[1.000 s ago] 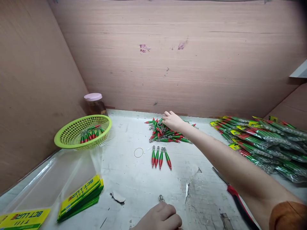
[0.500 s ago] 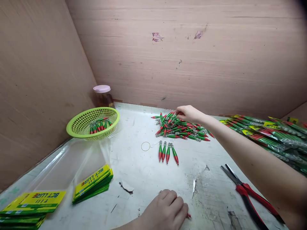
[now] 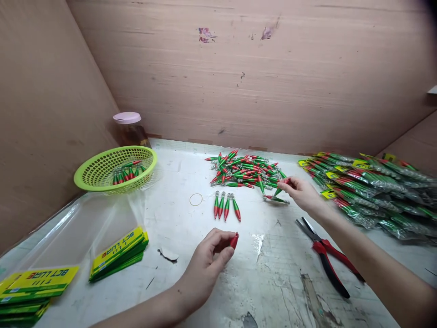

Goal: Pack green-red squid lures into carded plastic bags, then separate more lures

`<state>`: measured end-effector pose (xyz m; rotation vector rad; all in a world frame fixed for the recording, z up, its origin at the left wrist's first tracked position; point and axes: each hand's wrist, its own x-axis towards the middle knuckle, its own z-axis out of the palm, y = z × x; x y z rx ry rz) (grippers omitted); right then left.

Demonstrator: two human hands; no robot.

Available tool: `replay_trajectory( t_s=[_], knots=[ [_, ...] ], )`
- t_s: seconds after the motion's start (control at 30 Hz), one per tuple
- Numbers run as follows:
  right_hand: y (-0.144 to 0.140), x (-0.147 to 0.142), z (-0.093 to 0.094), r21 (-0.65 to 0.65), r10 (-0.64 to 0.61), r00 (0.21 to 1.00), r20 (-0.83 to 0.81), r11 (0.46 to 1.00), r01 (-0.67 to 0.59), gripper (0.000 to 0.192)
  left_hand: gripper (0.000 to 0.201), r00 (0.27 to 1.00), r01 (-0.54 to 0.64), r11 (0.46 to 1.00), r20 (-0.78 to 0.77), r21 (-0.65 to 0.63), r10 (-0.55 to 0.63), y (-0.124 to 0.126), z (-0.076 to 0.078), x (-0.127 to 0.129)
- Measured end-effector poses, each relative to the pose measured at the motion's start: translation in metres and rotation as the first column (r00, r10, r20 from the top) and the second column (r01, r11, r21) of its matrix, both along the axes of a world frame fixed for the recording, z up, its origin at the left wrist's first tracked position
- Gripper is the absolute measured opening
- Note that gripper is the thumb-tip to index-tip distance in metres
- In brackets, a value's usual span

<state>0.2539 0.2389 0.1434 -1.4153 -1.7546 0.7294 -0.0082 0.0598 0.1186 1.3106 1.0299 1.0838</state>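
My left hand [image 3: 208, 262] is raised a little off the white table [image 3: 191, 273] and pinches a red-and-green lure [image 3: 234, 240] between thumb and fingers; only its red tip shows. My right hand [image 3: 300, 192] holds another red-and-green lure [image 3: 280, 187] at the right edge of a loose heap of lures [image 3: 244, 171]. Several lures [image 3: 226, 206] lie side by side in a row just in front of the heap, between my two hands.
A green basket [image 3: 114, 169] with a few lures stands at the left, a pink-lidded jar [image 3: 128, 128] behind it. Yellow-green header cards [image 3: 118, 253] and clear bags [image 3: 88, 228] lie front left. Red pliers [image 3: 324, 255] and bagged lures [image 3: 372, 193] lie right. A rubber band [image 3: 196, 199] lies mid-table.
My right hand has drawn back from the heap's far side to its right edge with a lure. My left hand has lifted off the table and turned, showing a lure's red tip.
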Motion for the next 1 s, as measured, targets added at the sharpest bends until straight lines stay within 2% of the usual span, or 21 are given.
replay_trajectory(
  t_s=[0.1,0.17,0.2,0.27,0.33,0.4,0.47,0.6,0.73,0.83,0.93,1.0],
  knots=[
    [-0.028,0.002,0.003,-0.091,0.025,0.999,-0.040,0.995,-0.029,0.050,0.030,0.978,0.059,0.969,0.207,-0.241,-0.008,-0.004,0.011,0.008],
    [-0.057,-0.005,0.002,-0.213,0.090,0.976,-0.200,0.968,-0.133,0.046,0.030,0.945,0.090,0.934,0.325,-0.346,0.029,-0.003,0.015,0.015],
    [-0.072,-0.010,0.001,-0.296,0.118,0.944,-0.309,0.931,-0.214,0.044,0.031,0.925,0.111,0.916,0.377,-0.385,0.047,-0.001,0.015,0.018],
    [-0.098,-0.023,-0.005,-0.436,0.143,0.856,-0.497,0.812,-0.389,0.044,0.032,0.885,0.151,0.890,0.460,-0.430,0.072,0.004,0.011,0.024],
    [-0.117,-0.036,-0.013,-0.497,0.149,0.790,-0.595,0.704,-0.507,0.045,0.034,0.869,0.173,0.869,0.488,-0.463,0.087,0.008,0.003,0.027],
    [-0.126,-0.045,-0.022,-0.497,0.168,0.763,-0.624,0.667,-0.554,0.044,0.036,0.875,0.182,0.850,0.475,-0.494,0.089,0.011,-0.006,0.029],
    [-0.128,-0.048,-0.029,-0.493,0.186,0.766,-0.615,0.668,-0.558,0.043,0.037,0.884,0.191,0.840,0.461,-0.508,0.078,0.011,-0.013,0.028],
    [-0.123,-0.037,-0.033,-0.514,0.137,0.755,-0.641,0.654,-0.555,0.038,0.034,0.889,0.159,0.861,0.449,-0.483,0.088,0.013,-0.017,0.023],
    [-0.117,-0.020,-0.030,-0.465,0.187,0.823,-0.536,0.748,-0.473,0.032,0.031,0.887,0.096,0.876,0.440,-0.473,0.140,0.017,-0.017,0.020],
    [-0.113,-0.014,-0.032,-0.473,0.161,0.854,-0.494,0.774,-0.420,0.032,0.031,0.887,0.086,0.875,0.437,-0.476,0.150,0.018,-0.017,0.020],
    [-0.112,-0.014,-0.035,-0.506,0.101,0.859,-0.502,0.771,-0.387,0.034,0.032,0.887,0.088,0.876,0.437,-0.474,0.147,0.018,-0.017,0.020],
    [-0.114,-0.016,-0.034,-0.539,0.073,0.854,-0.516,0.747,-0.389,0.036,0.033,0.888,0.088,0.873,0.435,-0.480,0.149,0.018,-0.018,0.020]
  ],
)
